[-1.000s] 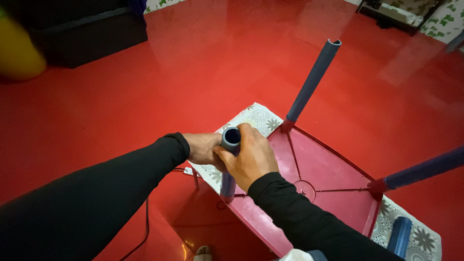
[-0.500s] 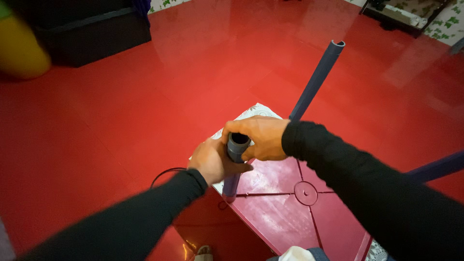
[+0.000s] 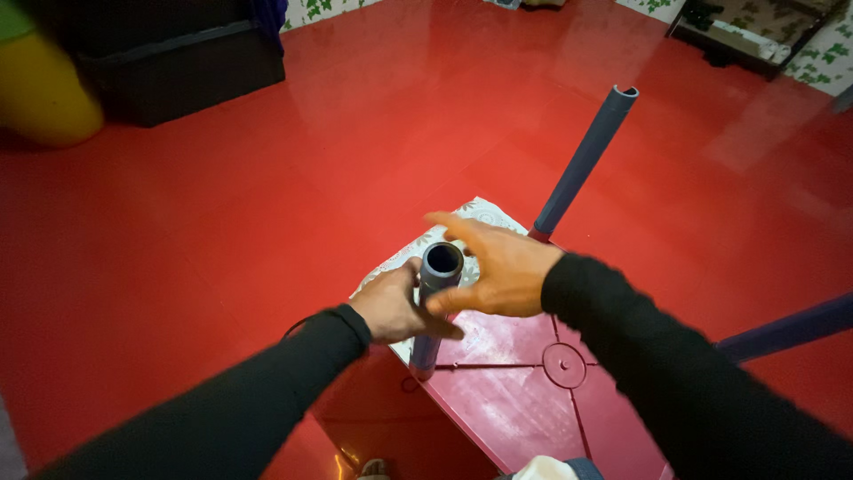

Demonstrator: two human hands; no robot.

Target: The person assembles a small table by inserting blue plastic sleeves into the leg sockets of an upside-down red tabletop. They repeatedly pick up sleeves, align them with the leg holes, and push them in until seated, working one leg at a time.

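My left hand [image 3: 395, 307] is wrapped loosely around the near blue-grey leg [image 3: 433, 307], fingers curled on its shaft just under the open top, thumb lying across the front; this leg stands upright in the near corner socket of the upturned dark red plastic table [image 3: 524, 391]. My right hand [image 3: 498, 267] hovers right beside the top of that same leg with the fingers spread wide and gripping nothing, the thumb only just at the tube's rim. Both my sleeves are black and run down toward the near edge of the table. Under the far edge of the table a pale floral cloth [image 3: 480, 213] peeks out. Beyond the near leg, a second leg [image 3: 582, 164] rises slanting from the far corner, hollow end up, and a third leg [image 3: 786, 327] sticks out to the right of the table. All this sits on a glossy red floor [image 3: 355, 142]. Far left of the table stands a dark cabinet [image 3: 178, 62] with a blurred yellow object [image 3: 44, 93] next to it
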